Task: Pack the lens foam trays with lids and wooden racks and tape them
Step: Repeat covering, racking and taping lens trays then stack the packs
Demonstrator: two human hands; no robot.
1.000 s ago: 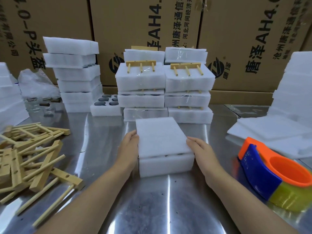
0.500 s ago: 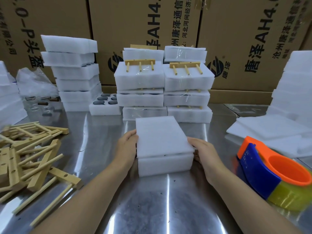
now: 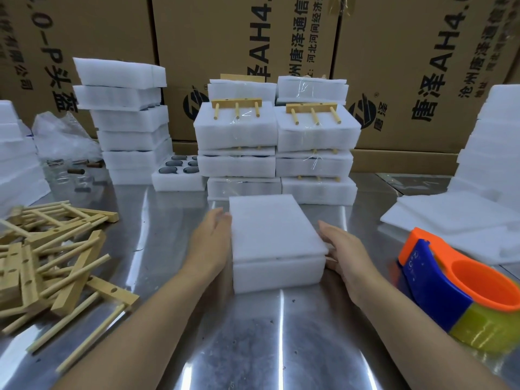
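Observation:
A white foam tray (image 3: 278,274) sits on the steel table in front of me, covered by a white foam lid (image 3: 273,226). My left hand (image 3: 211,243) presses flat against the left side of the tray and lid. On the right side, my right hand (image 3: 346,249) rests with straight fingers against the lid's edge and the tray. Loose wooden racks (image 3: 53,257) lie in a pile at the left. An orange and blue tape dispenser (image 3: 461,288) with yellowish tape sits at the right.
Taped foam packs with wooden racks on top (image 3: 275,139) are stacked behind the tray. An open tray of dark lenses (image 3: 180,173) and a tall foam stack (image 3: 126,116) stand back left. Foam lids (image 3: 455,215) pile up right. Cardboard boxes line the back.
Both hands stay at the tray's sides; the lid has been nudged into closer line with the tray, and the right hand has shifted slightly along the right edge.

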